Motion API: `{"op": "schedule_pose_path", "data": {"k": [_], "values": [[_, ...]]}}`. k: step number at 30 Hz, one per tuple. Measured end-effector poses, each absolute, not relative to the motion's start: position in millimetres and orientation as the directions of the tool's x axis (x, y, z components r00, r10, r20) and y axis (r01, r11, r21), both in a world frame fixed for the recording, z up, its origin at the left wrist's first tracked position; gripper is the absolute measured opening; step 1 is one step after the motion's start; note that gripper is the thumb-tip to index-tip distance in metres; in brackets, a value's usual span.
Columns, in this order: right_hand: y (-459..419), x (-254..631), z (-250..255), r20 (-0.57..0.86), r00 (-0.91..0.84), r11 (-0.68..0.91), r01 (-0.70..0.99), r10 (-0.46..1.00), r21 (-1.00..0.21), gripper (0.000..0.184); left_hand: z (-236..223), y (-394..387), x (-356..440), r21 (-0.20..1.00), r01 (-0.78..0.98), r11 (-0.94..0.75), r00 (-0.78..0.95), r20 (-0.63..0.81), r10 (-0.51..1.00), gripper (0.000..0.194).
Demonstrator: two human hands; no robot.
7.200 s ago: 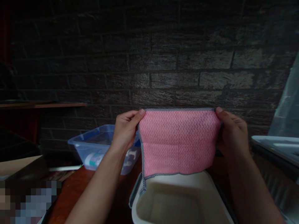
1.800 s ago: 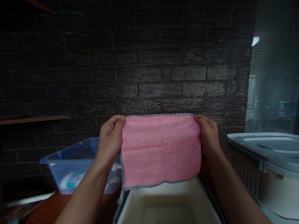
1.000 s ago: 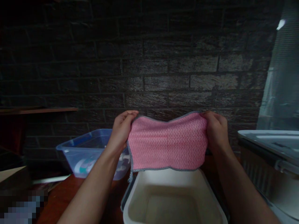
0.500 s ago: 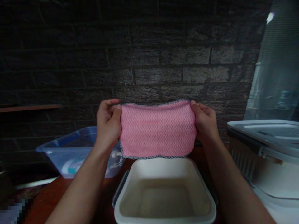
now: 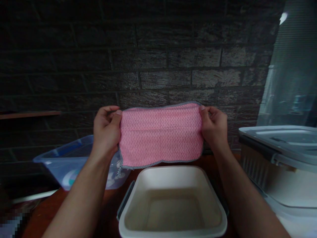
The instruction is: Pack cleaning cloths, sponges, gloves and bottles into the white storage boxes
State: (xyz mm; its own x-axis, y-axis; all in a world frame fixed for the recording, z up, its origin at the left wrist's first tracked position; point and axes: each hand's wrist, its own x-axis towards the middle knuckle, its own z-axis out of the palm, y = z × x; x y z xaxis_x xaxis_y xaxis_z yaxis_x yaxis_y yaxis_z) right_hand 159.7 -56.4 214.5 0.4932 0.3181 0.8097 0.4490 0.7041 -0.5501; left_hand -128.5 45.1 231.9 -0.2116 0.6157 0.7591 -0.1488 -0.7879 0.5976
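Note:
A pink textured cleaning cloth (image 5: 160, 135) with a black-and-white edging hangs stretched between my two hands. My left hand (image 5: 107, 129) pinches its upper left corner, thumb in front. At the upper right corner, my right hand (image 5: 215, 127) grips it the same way. The fingers behind the cloth are partly hidden. Below and nearer to me stands a white rectangular container (image 5: 173, 211) without a lid, with dark clips at its sides. Its inside shows no objects.
A clear blue plastic tub (image 5: 64, 160) holding several white items stands left, partly behind my left forearm. Lidded white boxes (image 5: 284, 178) are stacked at the right. A dark brick wall (image 5: 158, 59) rises behind the reddish-brown tabletop (image 5: 47, 215).
The cloth and both hands have shifted slightly left in view, and its right side sits a little higher. Both hands keep their hold on it.

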Motion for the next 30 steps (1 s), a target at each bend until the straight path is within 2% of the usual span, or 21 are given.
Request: {"op": "schedule_pose_path", "data": {"k": [3, 9, 16, 25, 27, 30], "values": [[-58, 161, 214, 0.844, 0.482, 0.633, 0.582, 0.237, -0.51, 0.038, 233, 46, -128, 0.579, -0.167, -0.798, -0.23, 0.764, 0.603, 0.018], [-63, 161, 214, 0.841, 0.486, 0.572, 0.63, 0.235, -0.524, 0.037, 232, 46, -125, 0.553, -0.157, -0.818, -0.241, 0.782, 0.575, 0.019], [-63, 164, 215, 0.792, 0.515, 0.658, 0.476, 0.329, -0.583, 0.036, 231, 45, -124, 0.553, -0.178, -0.814, -0.222, 0.783, 0.581, 0.018], [-64, 165, 216, 0.761, 0.545, 0.672, 0.419, 0.352, -0.61, 0.033, 228, 50, -121, 0.537, -0.165, -0.827, -0.209, 0.801, 0.562, 0.017], [-69, 161, 218, 0.754, 0.541, 0.709, 0.358, 0.373, -0.607, 0.03, 224, 58, -121, 0.542, -0.099, -0.834, -0.146, 0.822, 0.551, 0.016], [-79, 152, 221, 0.736, 0.522, 0.76, 0.229, 0.432, -0.608, 0.028, 219, 64, -118, 0.533, 0.098, -0.841, -0.02, 0.846, 0.533, 0.015]]}}
